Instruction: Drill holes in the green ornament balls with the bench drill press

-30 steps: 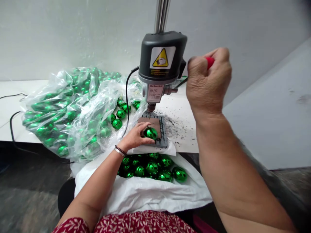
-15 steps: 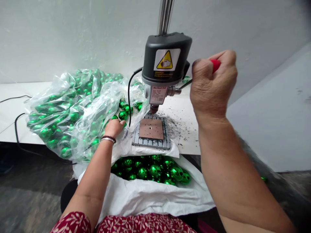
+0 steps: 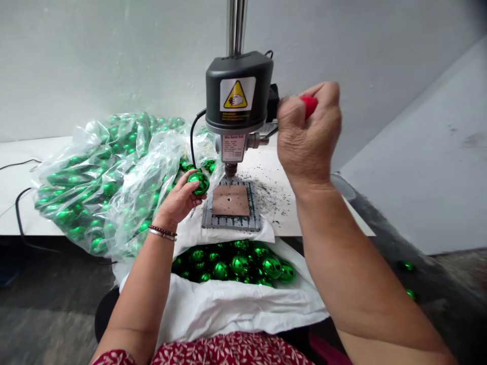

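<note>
Between its thumb and fingers, my left hand point(image 3: 181, 198) holds a shiny green ball point(image 3: 198, 183), just left of the drill's base. My right hand point(image 3: 312, 134) is wrapped round the red-gripped feed lever point(image 3: 310, 105) on the right side of a small bench drill point(image 3: 239, 91). Below the chuck point(image 3: 231, 169), a brown square board point(image 3: 230, 201) with a small hole lies on the grooved grey base plate point(image 3: 255, 221). A clear plastic bag point(image 3: 129, 187) of green balls lies open beside my left hand.
A white sack point(image 3: 243, 309) with several green balls point(image 3: 239, 264) lies open at my lap, below the table edge. Dark shavings are scattered over the white table point(image 3: 283, 223). A black cord point(image 3: 192, 137) hangs left of the drill. Green balls point(image 3: 408, 265) lie on the floor at right.
My left hand has come out of the clear bag's opening with a green ball and moved toward the base plate. My right hand stays on the lever. The view has shifted slightly.
</note>
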